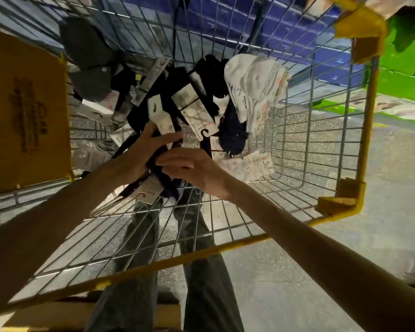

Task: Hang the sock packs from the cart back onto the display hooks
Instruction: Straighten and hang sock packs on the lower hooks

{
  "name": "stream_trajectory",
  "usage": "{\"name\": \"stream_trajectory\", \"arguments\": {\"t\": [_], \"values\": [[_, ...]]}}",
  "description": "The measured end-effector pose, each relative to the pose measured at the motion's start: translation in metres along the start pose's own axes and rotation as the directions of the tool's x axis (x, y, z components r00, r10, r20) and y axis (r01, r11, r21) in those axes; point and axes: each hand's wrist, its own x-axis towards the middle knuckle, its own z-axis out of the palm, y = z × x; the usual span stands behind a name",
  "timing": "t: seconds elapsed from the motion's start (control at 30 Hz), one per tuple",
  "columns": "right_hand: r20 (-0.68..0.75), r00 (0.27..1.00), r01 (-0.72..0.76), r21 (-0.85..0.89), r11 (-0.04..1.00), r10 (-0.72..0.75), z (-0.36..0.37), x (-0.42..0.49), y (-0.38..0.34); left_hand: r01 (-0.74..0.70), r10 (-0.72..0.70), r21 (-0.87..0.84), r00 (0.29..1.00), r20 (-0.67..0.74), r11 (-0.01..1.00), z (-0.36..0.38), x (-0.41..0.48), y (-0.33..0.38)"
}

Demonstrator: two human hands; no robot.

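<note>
I look straight down into a wire cart (321,144) with yellow edging. Several sock packs lie in a heap on its floor: black packs with white card labels (192,104), a white pack (256,85), a navy pack (233,133) and grey ones (86,51). My left hand (139,152) reaches in from the lower left and grips a dark sock pack (158,168) with a card label. My right hand (197,168) comes in from the lower right, its fingers curled onto the same dark pack. No display hooks are in view.
A yellow panel (27,111) with printed text forms the cart's left end. My legs in dark trousers (201,271) show through the near wire wall. Speckled floor lies below; a green surface (403,75) at the upper right, blue shelving (249,27) beyond the cart.
</note>
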Motion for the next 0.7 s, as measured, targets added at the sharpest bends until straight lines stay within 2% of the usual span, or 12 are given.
{"name": "stream_trajectory", "arguments": {"t": [0.07, 0.1, 0.17, 0.23, 0.27, 0.3, 0.37, 0.4, 0.43, 0.47, 0.57, 0.7], "values": [[0.117, 0.993, 0.003, 0.123, 0.992, -0.017, -0.002, -0.003, -0.001, 0.067, -0.067, -0.013, 0.998, 0.007, 0.998, -0.007, 0.001, -0.001], [0.104, 0.994, 0.0, 0.112, 0.994, -0.012, -0.005, -0.002, -0.001, 0.089, -0.089, 0.004, 0.995, 0.034, 0.996, -0.009, 0.001, -0.003], [-0.03, 0.998, -0.046, 0.047, 0.998, 0.048, -0.015, 0.008, 0.0, 0.125, -0.124, -0.007, 0.987, 0.098, 0.992, -0.011, -0.001, -0.007], [-0.252, 0.96, -0.136, -0.056, 0.989, 0.118, -0.034, 0.02, 0.01, 0.16, -0.16, 0.009, 0.986, 0.036, 0.987, -0.013, -0.002, -0.008], [-0.372, 0.922, -0.189, -0.195, 0.962, 0.106, -0.046, 0.025, 0.018, 0.164, -0.164, 0.016, 0.986, -0.014, 0.986, -0.015, -0.002, -0.008], [-0.445, 0.892, -0.27, -0.39, 0.881, 0.076, -0.059, 0.029, 0.027, 0.168, -0.169, -0.029, 0.985, -0.042, 0.985, -0.016, -0.001, -0.007], [-0.445, 0.884, -0.446, -0.715, 0.539, 0.141, -0.082, 0.03, 0.047, 0.196, -0.205, -0.164, 0.978, -0.042, 0.967, -0.02, -0.001, -0.005], [-0.421, 0.877, -0.479, -0.796, 0.37, 0.231, -0.09, 0.029, 0.057, 0.218, -0.23, -0.196, 0.972, -0.04, 0.956, -0.022, -0.001, -0.004], [-0.394, 0.864, -0.477, -0.841, 0.257, 0.314, -0.096, 0.028, 0.066, 0.244, -0.256, -0.213, 0.966, -0.032, 0.946, -0.025, -0.001, -0.005], [-0.373, 0.852, -0.461, -0.868, 0.187, 0.369, -0.099, 0.027, 0.072, 0.265, -0.276, -0.218, 0.961, -0.025, 0.939, -0.028, -0.002, -0.005], [-0.383, 0.847, -0.438, -0.896, 0.076, 0.369, -0.102, 0.026, 0.087, 0.278, -0.295, -0.256, 0.955, -0.033, 0.926, -0.034, -0.001, -0.01], [-0.417, 0.86, -0.458, -0.885, 0.087, 0.293, -0.094, 0.032, 0.095, 0.243, -0.256, -0.209, 0.966, -0.035, 0.947, -0.035, 0.001, -0.015]]}}
